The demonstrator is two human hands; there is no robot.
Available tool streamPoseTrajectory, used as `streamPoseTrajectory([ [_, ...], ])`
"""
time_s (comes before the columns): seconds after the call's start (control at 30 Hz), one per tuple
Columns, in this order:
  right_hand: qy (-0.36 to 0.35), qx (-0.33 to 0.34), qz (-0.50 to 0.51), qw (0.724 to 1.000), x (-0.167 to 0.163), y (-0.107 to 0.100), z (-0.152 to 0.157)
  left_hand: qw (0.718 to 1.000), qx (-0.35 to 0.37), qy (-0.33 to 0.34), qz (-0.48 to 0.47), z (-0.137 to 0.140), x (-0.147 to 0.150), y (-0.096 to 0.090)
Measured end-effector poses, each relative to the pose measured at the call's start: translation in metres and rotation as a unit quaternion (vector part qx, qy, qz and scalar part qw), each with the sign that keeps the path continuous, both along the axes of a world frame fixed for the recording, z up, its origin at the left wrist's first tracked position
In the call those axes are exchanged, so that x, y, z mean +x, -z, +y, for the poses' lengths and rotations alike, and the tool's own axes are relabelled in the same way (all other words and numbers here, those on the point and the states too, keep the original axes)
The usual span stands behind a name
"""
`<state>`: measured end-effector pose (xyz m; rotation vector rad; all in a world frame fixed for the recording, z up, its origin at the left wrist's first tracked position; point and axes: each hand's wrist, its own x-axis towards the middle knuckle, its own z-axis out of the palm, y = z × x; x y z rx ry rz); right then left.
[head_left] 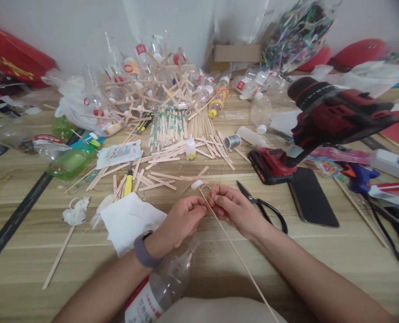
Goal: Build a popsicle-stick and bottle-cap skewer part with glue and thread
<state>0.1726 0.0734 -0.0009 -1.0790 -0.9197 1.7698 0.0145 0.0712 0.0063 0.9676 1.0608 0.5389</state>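
Observation:
My left hand [188,215], with a watch on its wrist, is closed in a pinch at a thin wooden stick [241,260]. The stick slants down to the bottom edge and has a small loop at its upper end. My right hand [236,208] is pinched close beside the loop; its fingertips hide what they hold. A faint thin line rises from them near a spool [232,141]. Just beyond the loop lies a white bottle cap [197,184]. Black-handled scissors [262,204] rest right of my right hand. Below my left forearm lies a clear plastic bottle [167,280].
A red cordless drill [334,112] stands on its battery by a black phone [314,197]. Ahead are a glue bottle [190,150], loose craft sticks [162,179] and piled plastic bottles. White tissue [130,220] and a yellow cutter [128,183] lie left; a blue glue gun [361,177] lies right.

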Motion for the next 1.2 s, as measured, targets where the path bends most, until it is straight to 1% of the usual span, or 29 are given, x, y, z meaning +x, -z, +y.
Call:
streamPoseTrajectory([
  [0.1,-0.005,-0.003,-0.002,1.000,0.000,-0.002,0.000,0.999,0.030,0.006,0.015,0.001,0.000,0.001],
  [0.17,-0.005,-0.005,-0.004,1.000,0.000,-0.001,0.001,0.999,0.035,0.000,0.022,0.001,0.000,0.001],
  [0.23,-0.005,-0.004,-0.007,1.000,-0.001,0.002,0.002,1.000,0.019,-0.011,0.020,0.000,0.000,0.002],
  [0.4,0.003,0.017,-0.020,1.000,-0.001,0.008,0.002,0.997,-0.061,-0.022,-0.030,0.001,-0.002,0.003],
  [0.57,0.000,0.036,-0.030,0.999,0.000,0.008,0.001,0.996,-0.072,-0.026,-0.048,0.005,-0.003,0.005],
  [0.7,0.002,0.038,-0.025,0.999,0.001,0.007,0.001,0.995,-0.073,-0.029,-0.066,0.007,-0.002,0.005],
  [0.8,0.000,0.038,-0.024,0.999,0.001,0.006,0.001,0.996,-0.053,-0.035,-0.063,0.007,-0.001,0.004],
  [0.93,-0.005,0.051,-0.034,0.998,0.001,0.004,0.001,0.999,-0.019,-0.022,-0.041,0.005,0.002,0.000],
  [1.1,-0.003,0.086,-0.069,0.994,0.002,0.005,0.000,0.998,0.048,-0.016,0.033,0.006,0.005,-0.004],
  [1.2,-0.001,0.114,-0.098,0.989,0.005,0.008,0.002,0.995,0.075,-0.017,0.061,0.007,0.007,-0.006],
])
